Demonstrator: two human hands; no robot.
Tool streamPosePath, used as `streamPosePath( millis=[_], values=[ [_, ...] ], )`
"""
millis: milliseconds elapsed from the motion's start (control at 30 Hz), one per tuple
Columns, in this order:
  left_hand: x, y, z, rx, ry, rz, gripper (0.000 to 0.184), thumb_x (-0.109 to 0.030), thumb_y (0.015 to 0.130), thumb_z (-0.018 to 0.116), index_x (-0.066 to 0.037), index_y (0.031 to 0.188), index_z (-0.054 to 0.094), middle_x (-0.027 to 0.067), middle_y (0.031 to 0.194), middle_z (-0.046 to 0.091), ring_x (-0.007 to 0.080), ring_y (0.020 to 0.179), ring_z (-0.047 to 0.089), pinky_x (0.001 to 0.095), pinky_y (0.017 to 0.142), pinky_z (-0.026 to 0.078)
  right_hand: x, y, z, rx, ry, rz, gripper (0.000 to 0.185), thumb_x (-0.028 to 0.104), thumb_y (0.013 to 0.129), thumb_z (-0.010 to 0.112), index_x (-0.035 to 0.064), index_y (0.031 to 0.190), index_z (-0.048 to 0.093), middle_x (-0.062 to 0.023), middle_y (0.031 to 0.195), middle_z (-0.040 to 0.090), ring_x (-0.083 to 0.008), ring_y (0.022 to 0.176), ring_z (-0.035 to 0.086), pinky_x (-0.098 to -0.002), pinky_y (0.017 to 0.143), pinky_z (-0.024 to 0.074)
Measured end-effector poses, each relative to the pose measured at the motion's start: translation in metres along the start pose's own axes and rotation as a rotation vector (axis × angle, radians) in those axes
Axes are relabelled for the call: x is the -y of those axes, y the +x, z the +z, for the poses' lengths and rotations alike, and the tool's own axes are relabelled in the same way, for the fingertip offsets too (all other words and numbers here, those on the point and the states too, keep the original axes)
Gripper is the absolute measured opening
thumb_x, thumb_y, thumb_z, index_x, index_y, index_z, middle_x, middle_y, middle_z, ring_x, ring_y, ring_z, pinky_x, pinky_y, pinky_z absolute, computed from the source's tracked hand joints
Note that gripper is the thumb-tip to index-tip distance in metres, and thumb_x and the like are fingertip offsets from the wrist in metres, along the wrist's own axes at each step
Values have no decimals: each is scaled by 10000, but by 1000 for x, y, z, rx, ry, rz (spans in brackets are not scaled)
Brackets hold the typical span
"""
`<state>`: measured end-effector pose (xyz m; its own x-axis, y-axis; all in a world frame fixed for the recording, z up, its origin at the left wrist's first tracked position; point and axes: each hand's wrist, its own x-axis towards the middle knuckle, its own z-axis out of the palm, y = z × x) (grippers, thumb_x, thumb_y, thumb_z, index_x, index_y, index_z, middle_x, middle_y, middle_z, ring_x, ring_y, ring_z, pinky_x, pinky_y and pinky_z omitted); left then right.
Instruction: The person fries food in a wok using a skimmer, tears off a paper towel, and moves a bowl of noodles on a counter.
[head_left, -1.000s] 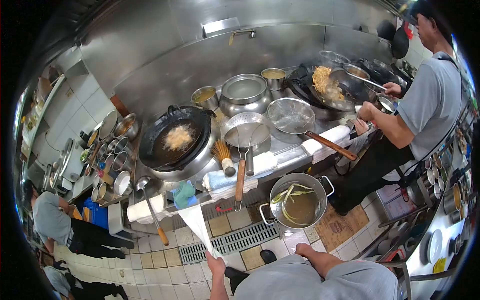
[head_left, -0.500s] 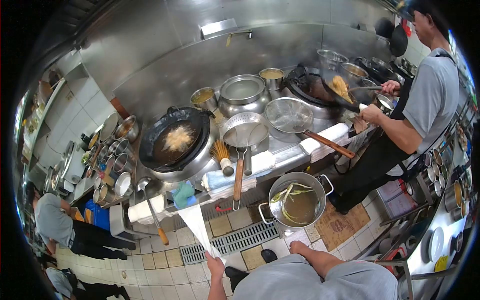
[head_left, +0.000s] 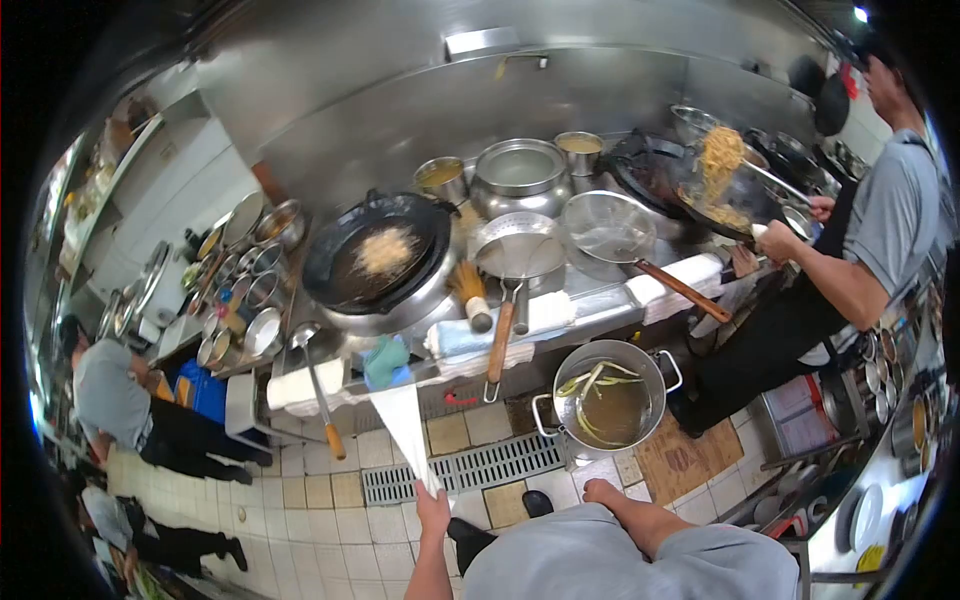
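My left hand (head_left: 433, 507) is closed round the lower end of a white cloth (head_left: 405, 430), which stretches up to the counter edge beside a green cloth (head_left: 386, 360). Low by my body is my right hand (head_left: 603, 493); its fingers look curled, and whatever they may hold is hidden. Beyond it, a two-handled pot (head_left: 622, 412) holds liquid and long green stalks. On the stove, a black wok (head_left: 335, 250) has pale food frying in dark oil. A ladle (head_left: 322, 395) with a wooden handle leans over the counter edge, left of the cloth.
Strainers (head_left: 610, 228), a bamboo brush (head_left: 472, 298) and metal pots (head_left: 520, 168) line the stove. At the right a co-worker (head_left: 850, 240) holds a wok of noodles (head_left: 722, 160). Two more people (head_left: 112, 390) are at the left. A floor grate (head_left: 470, 472) runs below the counter.
The view has shifted, so the stove sits further right and lower. The co-worker's noodles are now lifted above the wok on a utensil. My left hand still holds the white cloth.
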<state>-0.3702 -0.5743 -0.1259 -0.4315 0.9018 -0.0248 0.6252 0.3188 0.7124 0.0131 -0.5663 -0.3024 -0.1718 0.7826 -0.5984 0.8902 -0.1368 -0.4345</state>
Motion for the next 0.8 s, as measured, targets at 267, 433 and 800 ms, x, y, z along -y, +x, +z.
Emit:
streamPosePath(
  millis=[267, 433, 800],
  values=[
    [7, 0, -8, -7, 42, -16, 482, -84, 752, 500, -19, 1169, 267, 300, 876, 541, 448, 821, 528, 476, 721, 412, -4, 19, 10, -2, -92, -123, 307, 280, 636, 562, 77, 855, 638, -160, 901, 604, -314, 866, 571, -369, 796, 452],
    [5, -5, -8, 29, -23, -113, 542, -44, 769, 452, -18, 1241, 187, 301, 931, 531, 446, 873, 516, 469, 762, 398, 3, 17, 4, 49, -113, -119, 320, 287, 638, 565, 63, 854, 634, -168, 895, 603, -319, 858, 572, -368, 793, 453],
    [44, 1, -1, 29, 97, 62, 561, -71, 763, 468, -5, 1265, 225, 295, 867, 549, 432, 795, 540, 458, 707, 426, 8, 18, 12, 41, -96, -59, 328, 216, 627, 532, 44, 891, 624, -184, 923, 595, -321, 875, 568, -376, 796, 450]
  ],
)
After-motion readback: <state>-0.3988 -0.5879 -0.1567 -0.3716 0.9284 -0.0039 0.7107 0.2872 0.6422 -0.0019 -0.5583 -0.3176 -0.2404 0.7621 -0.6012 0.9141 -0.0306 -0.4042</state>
